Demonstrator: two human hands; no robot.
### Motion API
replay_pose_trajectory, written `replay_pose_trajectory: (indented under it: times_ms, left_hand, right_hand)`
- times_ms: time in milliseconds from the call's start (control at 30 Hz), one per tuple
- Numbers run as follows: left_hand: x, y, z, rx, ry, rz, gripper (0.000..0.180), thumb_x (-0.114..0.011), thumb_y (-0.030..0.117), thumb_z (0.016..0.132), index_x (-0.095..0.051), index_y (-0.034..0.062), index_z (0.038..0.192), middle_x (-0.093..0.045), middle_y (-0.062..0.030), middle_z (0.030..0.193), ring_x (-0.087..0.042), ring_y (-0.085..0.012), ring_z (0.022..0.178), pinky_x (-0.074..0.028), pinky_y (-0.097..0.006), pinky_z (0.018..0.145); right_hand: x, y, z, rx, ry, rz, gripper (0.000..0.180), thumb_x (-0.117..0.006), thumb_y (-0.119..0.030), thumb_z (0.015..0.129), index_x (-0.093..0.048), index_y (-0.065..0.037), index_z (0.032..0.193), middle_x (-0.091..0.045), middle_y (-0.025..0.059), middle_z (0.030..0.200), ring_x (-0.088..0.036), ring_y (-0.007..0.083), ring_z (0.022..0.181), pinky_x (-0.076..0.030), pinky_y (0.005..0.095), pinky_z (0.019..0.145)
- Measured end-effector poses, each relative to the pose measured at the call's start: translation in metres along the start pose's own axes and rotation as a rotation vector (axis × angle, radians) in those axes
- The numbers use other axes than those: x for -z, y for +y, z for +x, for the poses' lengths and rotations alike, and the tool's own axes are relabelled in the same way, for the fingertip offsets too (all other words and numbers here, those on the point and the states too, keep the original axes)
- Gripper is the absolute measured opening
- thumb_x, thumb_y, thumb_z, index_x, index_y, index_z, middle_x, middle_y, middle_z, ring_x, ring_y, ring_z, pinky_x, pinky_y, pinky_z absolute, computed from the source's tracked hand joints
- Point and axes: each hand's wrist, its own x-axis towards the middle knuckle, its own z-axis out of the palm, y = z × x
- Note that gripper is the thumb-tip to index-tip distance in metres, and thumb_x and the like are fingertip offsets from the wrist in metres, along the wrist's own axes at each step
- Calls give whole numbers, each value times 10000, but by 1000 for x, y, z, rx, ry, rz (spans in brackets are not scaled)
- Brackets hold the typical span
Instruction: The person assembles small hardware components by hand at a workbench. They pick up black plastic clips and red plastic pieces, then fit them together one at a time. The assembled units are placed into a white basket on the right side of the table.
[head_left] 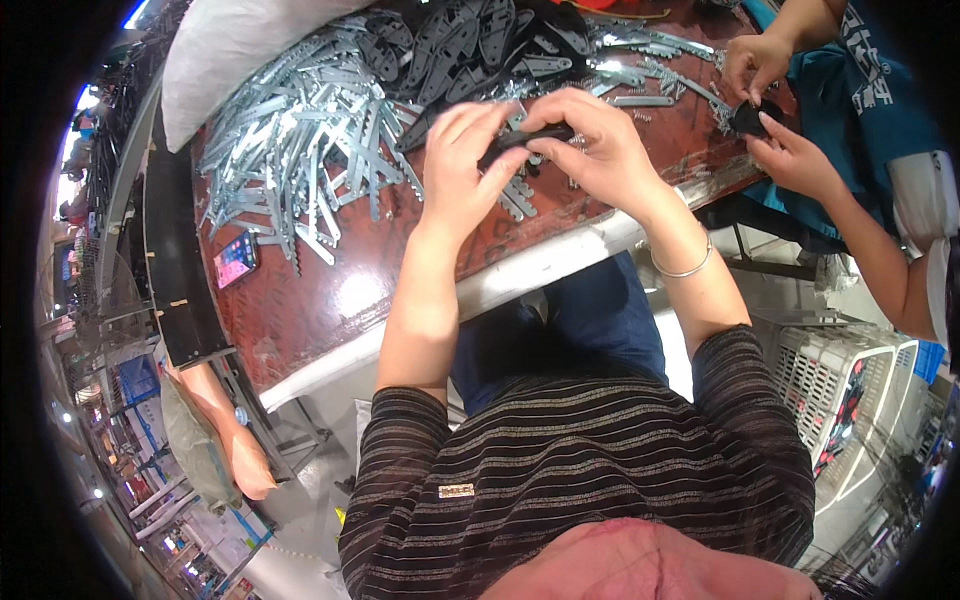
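Both my hands are raised over the table's near edge, fingers curled around one dark, elongated plastic part [546,134]. My left hand [455,165] grips its left end, thumb and fingers closed. My right hand [605,150] pinches the other end between thumb and fingertips. Much of the part is hidden by my fingers. Just beyond lies a heap of black and grey plastic shells [465,50]. Left of my hands spreads a big pile of notched silvery metal strips [300,150]. A few toothed strips [517,198] lie below my hands.
At right, a co-worker's hands [795,160] hold a dark rounded piece [752,118] near scattered small springs [660,75]. A phone [236,260] lies on the reddish tabletop [300,335]. A white sack [215,65] sits at far left; a pale plastic crate [815,375] stands lower right.
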Motion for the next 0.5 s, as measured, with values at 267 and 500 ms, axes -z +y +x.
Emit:
replay_pose_trajectory:
  times_ms: [267,500]
  left_hand:
    - [-2,-5,-19,846,198,-1033,194,-572,138,890,-579,-7,1019,-655,-51,885,-578,-84,798,-445,-210,716]
    - [2,-9,-15,1003,278,-1644,233,-479,119,916,-530,-12,1102,-599,-115,1031,-590,-202,927,-495,-304,815]
  right_hand:
    - [18,-5,-34,-281,-108,-265,201,-691,-80,740,-610,-56,922,-591,61,848,-625,202,728,-504,304,637]
    - [8,1,-45,-218,-347,-477,172,-660,-66,719,-585,-38,870,-557,93,866,-553,290,878,-457,375,735]
